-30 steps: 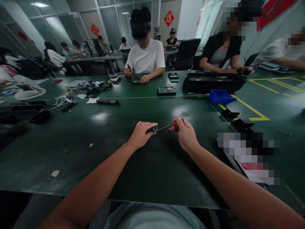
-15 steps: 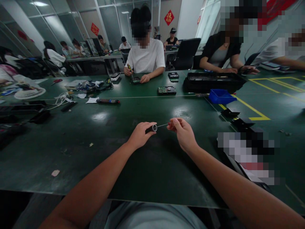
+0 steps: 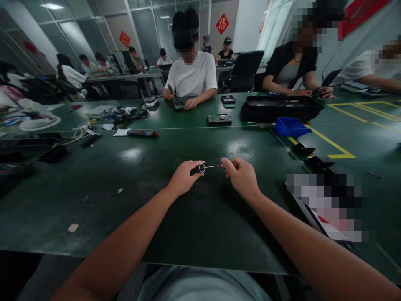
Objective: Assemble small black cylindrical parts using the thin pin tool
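- Left forearm (image 3: 134, 225) comes up from the bottom edge, and the left hand (image 3: 183, 177) is palm inward, fingers stretched over the top, thumb underneath. It's grasping a short black cylinder (image 3: 196, 169) between them.
- That cylinder sits over the middle of the green table (image 3: 150, 213), its silver-ringed end facing right.
- A thin metal rod (image 3: 212, 167) bridges the gap between the hands, pretty much level. Can't tell whether its tip goes inside the ring or just meets it.
- Right hand (image 3: 242, 173) has the rod's reddish end pinched, thumb on top, other fingers curled in. Those fingers hide most of whatever is behind that red bit.
- Right forearm (image 3: 291, 225) slants off to the lower right corner and gets cut off there.
- Further over there's a long black tray (image 3: 278, 113); inside is too dark to make out.
- Blue bin (image 3: 290, 130) sits just in front of it, contents not readable either.
- Right of that forearm, a pile (image 3: 326, 209) is mostly pixelated, so no clue what's in it.
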`<state>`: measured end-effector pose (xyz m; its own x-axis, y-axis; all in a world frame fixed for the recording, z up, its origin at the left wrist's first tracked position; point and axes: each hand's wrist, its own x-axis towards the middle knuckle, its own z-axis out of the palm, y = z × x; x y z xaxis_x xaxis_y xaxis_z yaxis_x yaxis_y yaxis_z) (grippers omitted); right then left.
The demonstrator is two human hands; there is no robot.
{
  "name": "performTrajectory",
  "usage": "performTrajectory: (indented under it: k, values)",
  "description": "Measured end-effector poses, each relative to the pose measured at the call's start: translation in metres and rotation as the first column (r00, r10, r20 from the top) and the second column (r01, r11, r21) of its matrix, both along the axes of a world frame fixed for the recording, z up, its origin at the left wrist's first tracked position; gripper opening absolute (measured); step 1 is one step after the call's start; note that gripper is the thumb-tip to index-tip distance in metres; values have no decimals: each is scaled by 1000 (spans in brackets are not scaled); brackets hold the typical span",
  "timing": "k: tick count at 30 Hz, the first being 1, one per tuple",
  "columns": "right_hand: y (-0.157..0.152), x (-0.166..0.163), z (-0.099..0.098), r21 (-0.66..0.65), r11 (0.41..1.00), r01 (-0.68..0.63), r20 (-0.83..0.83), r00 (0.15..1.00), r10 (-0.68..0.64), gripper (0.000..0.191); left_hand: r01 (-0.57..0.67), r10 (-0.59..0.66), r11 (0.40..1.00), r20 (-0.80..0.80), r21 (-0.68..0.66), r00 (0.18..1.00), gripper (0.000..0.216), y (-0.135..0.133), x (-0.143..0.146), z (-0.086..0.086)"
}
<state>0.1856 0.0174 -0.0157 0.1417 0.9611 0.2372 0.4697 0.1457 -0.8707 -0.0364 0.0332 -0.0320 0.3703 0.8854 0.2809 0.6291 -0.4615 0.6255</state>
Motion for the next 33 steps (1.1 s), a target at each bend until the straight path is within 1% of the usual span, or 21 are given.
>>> performTrajectory:
  k: [5, 9, 12, 14, 17, 19, 21, 23, 28, 30, 31, 33]
  values:
    - [0, 1, 2, 14, 997, -81, 10, 997, 81, 37, -2, 2, 1000, 6, -1, 1000, 41, 2, -1, -2]
    - [0, 1, -2, 53, 985, -167, -62, 983, 170, 25, -7, 7, 1000, -1, -7, 1000, 41, 3, -2, -3]
    - [1, 0, -4, 58, 974, -219, -110, 968, 224, 23, -5, 5, 1000, -7, -12, 1000, 42, 3, -2, -3]
    - [0, 0, -3, 39, 971, -235, -135, 962, 238, 25, -4, 4, 1000, -12, -19, 1000, 41, 3, -2, -2]
    - [-1, -1, -1, 1, 977, -214, -131, 968, 212, 39, -8, 8, 1000, -7, -23, 1000, 40, 1, -1, -1]
    - [-1, -2, 0, -15, 983, -182, -109, 978, 179, 43, -9, 9, 1000, 1, -21, 1000, 40, 1, -1, -1]
    - [0, -2, -1, -12, 986, -168, -112, 980, 166, 36, -3, 3, 1000, 2, -19, 1000, 40, 1, -1, -1]
    - [0, -3, -2, 8, 983, -182, -149, 972, 182, 29, 4, -4, 1000, 3, -11, 1000, 41, 2, -1, -2]
    - [-3, -4, -3, 41, 967, -253, -223, 941, 256, 28, -5, 5, 1000, 13, -5, 1000, 40, 3, -2, -2]
    - [-3, -5, -4, 50, 972, -231, -251, 939, 236, 29, -4, 5, 1000, 9, -3, 1000, 41, 3, -2, -2]
    - [-3, -6, -6, 57, 977, -205, -283, 935, 213, 26, -3, 3, 1000, 6, 0, 1000, 41, 3, -1, -2]
    - [-1, -8, -9, 62, 986, -155, -383, 908, 167, 24, -2, 2, 1000, 0, 8, 1000, 42, 2, -1, -2]
